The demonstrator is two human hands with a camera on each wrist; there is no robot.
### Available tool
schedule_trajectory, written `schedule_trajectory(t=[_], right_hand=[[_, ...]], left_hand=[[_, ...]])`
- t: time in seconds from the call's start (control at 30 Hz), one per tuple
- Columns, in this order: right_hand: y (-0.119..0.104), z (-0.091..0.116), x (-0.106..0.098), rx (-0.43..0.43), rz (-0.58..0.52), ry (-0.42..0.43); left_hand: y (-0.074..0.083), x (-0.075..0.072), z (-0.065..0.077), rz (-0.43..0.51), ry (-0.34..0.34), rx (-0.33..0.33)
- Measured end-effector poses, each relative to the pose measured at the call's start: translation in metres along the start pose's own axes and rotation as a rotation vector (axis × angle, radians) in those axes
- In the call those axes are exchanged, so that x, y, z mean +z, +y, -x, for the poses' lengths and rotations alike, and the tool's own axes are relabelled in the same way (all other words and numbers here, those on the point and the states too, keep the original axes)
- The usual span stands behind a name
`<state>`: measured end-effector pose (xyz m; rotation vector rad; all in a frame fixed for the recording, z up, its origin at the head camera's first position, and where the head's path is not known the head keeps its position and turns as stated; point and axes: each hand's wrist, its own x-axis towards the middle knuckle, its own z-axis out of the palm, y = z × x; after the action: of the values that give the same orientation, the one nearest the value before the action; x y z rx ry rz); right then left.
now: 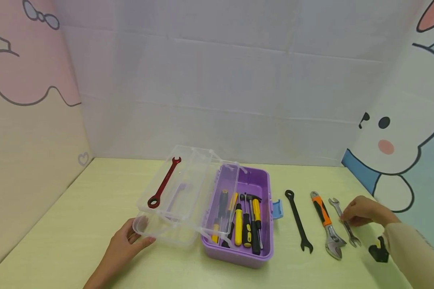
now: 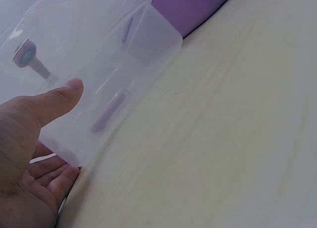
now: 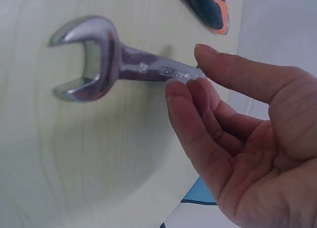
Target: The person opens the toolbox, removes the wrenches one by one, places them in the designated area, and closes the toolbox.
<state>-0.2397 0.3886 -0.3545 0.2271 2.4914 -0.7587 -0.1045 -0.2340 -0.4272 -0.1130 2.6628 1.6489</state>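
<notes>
Seemingly for balance, pinches double open-end wrench (image 1: 347, 228) mid-shank | right hand (image 1: 365, 211), lower right | grips translucent lid (image 1: 188, 182), perhaps steadying | left hand (image 1: 124, 243), lower left

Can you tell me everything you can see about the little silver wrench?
The silver wrench is shiny and looks like metal. It has a straight handle with some blurry lettering, and an open, two-pronged mouth at each end. The right hand pinches the handle between thumb and fingers. From the head view, it slants, its near end further right, just right of the orange-and-black adjustable wrench. I can't tell whether it touches the table.
</notes>
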Motion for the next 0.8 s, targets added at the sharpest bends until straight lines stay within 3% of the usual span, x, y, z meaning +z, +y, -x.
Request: schedule_trajectory(t=[0.23, 0.8], right_hand=[[-0.012, 0.003, -0.007, -0.105, 0.026, 0.008], [-0.055, 0.000, -0.009, -0.245, 0.018, 0.006]], left_hand=[[0.001, 0.000, 0.000, -0.003, 0.007, 0.009], [-0.004, 0.001, -0.002, -0.013, 0.027, 0.034]])
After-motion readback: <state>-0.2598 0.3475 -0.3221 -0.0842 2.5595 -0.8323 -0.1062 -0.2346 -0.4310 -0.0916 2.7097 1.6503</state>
